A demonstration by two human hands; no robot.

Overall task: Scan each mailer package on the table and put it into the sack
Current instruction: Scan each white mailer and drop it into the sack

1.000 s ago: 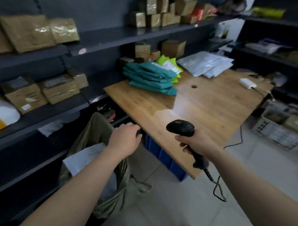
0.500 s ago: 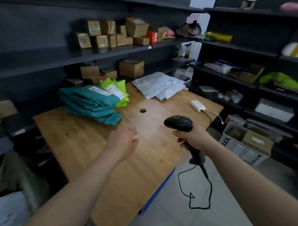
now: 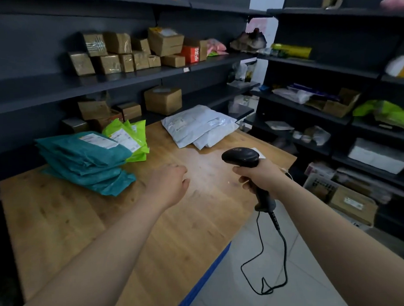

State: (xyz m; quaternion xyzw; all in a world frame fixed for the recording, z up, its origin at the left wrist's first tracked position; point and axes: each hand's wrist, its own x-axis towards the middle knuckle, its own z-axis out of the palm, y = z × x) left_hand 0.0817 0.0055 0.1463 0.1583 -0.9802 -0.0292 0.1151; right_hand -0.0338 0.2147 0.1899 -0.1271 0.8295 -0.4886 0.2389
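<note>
A stack of teal mailers (image 3: 82, 161) lies at the left of the wooden table (image 3: 61, 226), with bright green mailers (image 3: 132, 139) behind it. A pile of white mailers (image 3: 198, 127) sits at the table's far right. My left hand (image 3: 167, 183) hovers over the middle of the table, fingers loosely curled and holding nothing, to the right of the teal stack. My right hand (image 3: 259, 176) grips the handle of a black barcode scanner (image 3: 241, 156), its cable hanging toward the floor. The sack is out of view.
Dark shelving with cardboard boxes (image 3: 135, 52) runs behind the table. More shelves with parcels (image 3: 332, 102) stand at the right, and a white basket and a box (image 3: 349, 200) sit on the floor below them. Pale tiled floor (image 3: 224, 289) lies at the table's front right.
The view has swung right, away from the sack beside the table and onto the mailers. My left hand left the sack and moved out over the table. The scanner stays in my right hand.
</note>
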